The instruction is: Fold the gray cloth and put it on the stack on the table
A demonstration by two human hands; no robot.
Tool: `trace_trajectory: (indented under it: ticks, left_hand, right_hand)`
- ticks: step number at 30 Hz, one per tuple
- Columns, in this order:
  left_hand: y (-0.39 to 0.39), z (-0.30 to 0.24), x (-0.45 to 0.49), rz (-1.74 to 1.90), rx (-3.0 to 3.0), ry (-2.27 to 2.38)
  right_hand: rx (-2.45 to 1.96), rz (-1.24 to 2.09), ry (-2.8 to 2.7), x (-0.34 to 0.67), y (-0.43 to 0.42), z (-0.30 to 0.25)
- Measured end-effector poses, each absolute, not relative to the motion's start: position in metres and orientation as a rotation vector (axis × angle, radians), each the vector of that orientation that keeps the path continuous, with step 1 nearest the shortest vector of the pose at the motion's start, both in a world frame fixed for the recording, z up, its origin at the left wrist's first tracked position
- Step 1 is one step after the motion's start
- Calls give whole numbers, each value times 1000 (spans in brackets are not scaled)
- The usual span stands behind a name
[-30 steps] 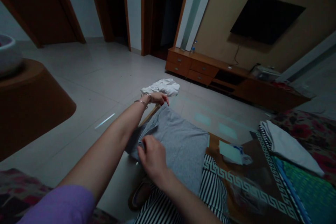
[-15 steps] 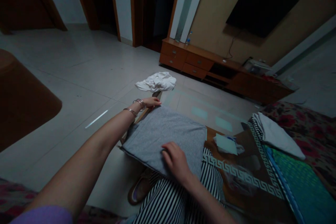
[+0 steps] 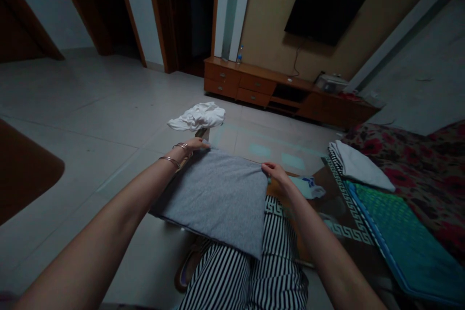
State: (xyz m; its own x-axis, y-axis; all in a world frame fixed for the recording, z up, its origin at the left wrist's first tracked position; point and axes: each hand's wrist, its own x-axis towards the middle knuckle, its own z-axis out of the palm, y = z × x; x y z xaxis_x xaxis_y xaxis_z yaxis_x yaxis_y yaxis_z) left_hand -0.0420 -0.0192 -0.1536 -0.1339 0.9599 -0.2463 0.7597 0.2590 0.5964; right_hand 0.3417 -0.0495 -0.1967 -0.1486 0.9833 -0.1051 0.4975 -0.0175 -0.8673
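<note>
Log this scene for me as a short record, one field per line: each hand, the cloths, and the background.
Left hand: pinching the far left corner of the grey cloth
Right hand: pinching its far right corner
Grey cloth: spread out, near edge above striped trousers
Beyond it: crumpled white cloth
At right: folded white cloth, blue-green cloth
Background: dark TV above wooden cabinet
</note>
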Motion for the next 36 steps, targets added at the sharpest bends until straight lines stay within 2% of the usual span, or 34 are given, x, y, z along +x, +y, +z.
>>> trace_trajectory:
  ticks: [7, 20, 30, 36]
  left_hand:
    - [-5, -171, -25, 446, 1694, 2127]
    - [2, -187, -19, 239, 1562, 2455]
    - [3, -191, -22, 246, 1552, 2443]
    - [7, -194, -19, 280, 1517, 2442]
  right_hand:
    - [-1402, 1150, -1701, 361, -43, -192]
    - [-1357, 1118, -1743, 381, -39, -206]
    - [-1589, 1048, -1727, 387, -60, -219]
    - [-1726, 860, -1722, 361, -69, -223]
